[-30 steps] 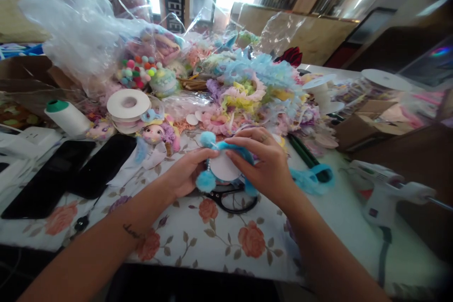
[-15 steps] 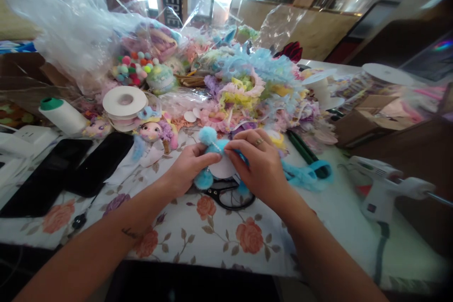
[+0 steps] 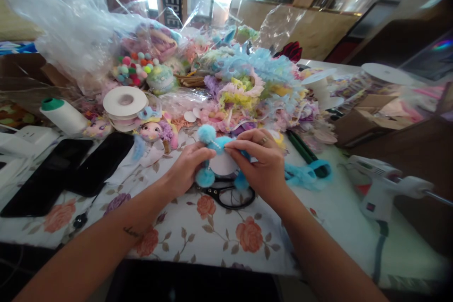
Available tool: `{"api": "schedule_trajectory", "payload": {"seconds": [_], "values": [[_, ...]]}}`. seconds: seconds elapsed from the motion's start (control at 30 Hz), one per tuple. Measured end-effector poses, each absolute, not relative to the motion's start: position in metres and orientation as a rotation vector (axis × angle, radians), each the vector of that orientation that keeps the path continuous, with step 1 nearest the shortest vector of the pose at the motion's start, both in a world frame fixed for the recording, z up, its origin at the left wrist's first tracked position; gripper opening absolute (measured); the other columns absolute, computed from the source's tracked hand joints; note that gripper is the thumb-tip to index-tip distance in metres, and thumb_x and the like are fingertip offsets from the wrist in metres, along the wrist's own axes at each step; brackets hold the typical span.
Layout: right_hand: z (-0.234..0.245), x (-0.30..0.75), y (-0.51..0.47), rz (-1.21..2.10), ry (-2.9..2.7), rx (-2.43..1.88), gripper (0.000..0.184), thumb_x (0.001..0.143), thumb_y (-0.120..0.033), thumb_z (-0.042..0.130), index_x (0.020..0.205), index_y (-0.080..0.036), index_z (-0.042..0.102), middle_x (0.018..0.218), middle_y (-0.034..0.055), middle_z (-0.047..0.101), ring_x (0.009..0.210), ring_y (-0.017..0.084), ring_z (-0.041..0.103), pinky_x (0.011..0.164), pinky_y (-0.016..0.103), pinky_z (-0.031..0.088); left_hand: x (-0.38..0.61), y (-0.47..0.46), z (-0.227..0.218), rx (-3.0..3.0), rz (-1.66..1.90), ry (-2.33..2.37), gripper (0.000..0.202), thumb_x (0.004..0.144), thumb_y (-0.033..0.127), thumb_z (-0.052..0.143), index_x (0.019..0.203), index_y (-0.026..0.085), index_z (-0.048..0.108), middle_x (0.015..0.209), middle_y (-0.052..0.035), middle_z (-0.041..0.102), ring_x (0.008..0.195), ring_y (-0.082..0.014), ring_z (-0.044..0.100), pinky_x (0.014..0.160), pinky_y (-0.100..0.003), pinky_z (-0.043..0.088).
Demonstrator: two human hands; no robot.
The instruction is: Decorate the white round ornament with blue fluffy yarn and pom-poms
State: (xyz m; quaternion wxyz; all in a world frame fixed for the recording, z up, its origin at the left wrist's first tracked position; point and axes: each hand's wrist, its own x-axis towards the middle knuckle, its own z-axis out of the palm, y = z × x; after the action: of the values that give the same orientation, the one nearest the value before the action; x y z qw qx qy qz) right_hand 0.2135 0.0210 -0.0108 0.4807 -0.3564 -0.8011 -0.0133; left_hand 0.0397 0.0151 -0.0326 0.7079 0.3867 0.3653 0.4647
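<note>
A fluffy blue pompom craft piece with a white round disc and a string of small white beads is held over the table. My left hand grips its left side between thumb and fingers. On the upper right, my right hand, a ring on one finger, pinches at the blue fluff near the beads; its fingertips hide what exactly they hold. Black-handled scissors lie just below the piece, partly covered by it. Blue ribbon trails on the table right of my right hand.
Two black phones lie at left, near a white thread cone and a ribbon spool. A heap of ruffled trims spreads behind. At right stand a glue gun and a cardboard box.
My left thumb has drawn back slightly to the left, so more of the white disc shows. My right hand still pinches at the blue fluff, slightly shifted.
</note>
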Motion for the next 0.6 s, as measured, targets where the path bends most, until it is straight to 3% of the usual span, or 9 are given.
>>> {"api": "schedule_trajectory", "payload": {"seconds": [0.23,0.4,0.47,0.6], "values": [[-0.0098,0.2103,0.0178,0.143,-1.955,-0.858,0.01,0.086,-0.017,0.068,0.084,-0.025,0.073,0.083,0.0025,0.061,0.082,0.018,0.057,0.075,0.036,0.049,0.0407,0.0165,-0.0321,0.844,1.007,0.664,0.049,0.073,0.067,0.068,0.087,0.02,0.07,0.068,-0.0019,0.066,0.075,-0.0191,0.065,0.065,-0.026,0.051],[-0.0079,0.2116,0.0159,0.453,-1.878,-0.916,0.008,0.084,-0.018,0.07,0.085,-0.025,0.074,0.088,0.0028,0.061,0.087,0.018,0.061,0.075,0.035,0.051,0.0396,0.0168,-0.0282,0.724,0.988,0.671,0.077,0.067,0.089,0.048,0.086,0.018,0.07,0.071,-0.0077,0.069,0.084,-0.0266,0.068,0.063,-0.03,0.053],[-0.0069,0.2126,0.0155,0.53,-1.865,-0.938,0.008,0.084,-0.019,0.07,0.086,-0.025,0.074,0.09,0.0032,0.061,0.088,0.019,0.062,0.076,0.035,0.052,0.0394,0.0166,-0.027,0.751,0.983,0.677,0.066,0.069,0.079,0.061,0.088,0.017,0.07,0.075,-0.0069,0.07,0.085,-0.0256,0.068,0.066,-0.03,0.054],[-0.0048,0.2138,0.0157,0.585,-1.873,-0.931,0.008,0.084,-0.022,0.07,0.09,-0.025,0.073,0.093,0.0039,0.063,0.09,0.019,0.063,0.077,0.035,0.053,0.0403,0.017,-0.0278,0.787,0.973,0.707,0.033,0.072,0.041,0.08,0.092,0.018,0.07,0.081,-0.0032,0.072,0.078,-0.0187,0.068,0.07,-0.026,0.053]]}}
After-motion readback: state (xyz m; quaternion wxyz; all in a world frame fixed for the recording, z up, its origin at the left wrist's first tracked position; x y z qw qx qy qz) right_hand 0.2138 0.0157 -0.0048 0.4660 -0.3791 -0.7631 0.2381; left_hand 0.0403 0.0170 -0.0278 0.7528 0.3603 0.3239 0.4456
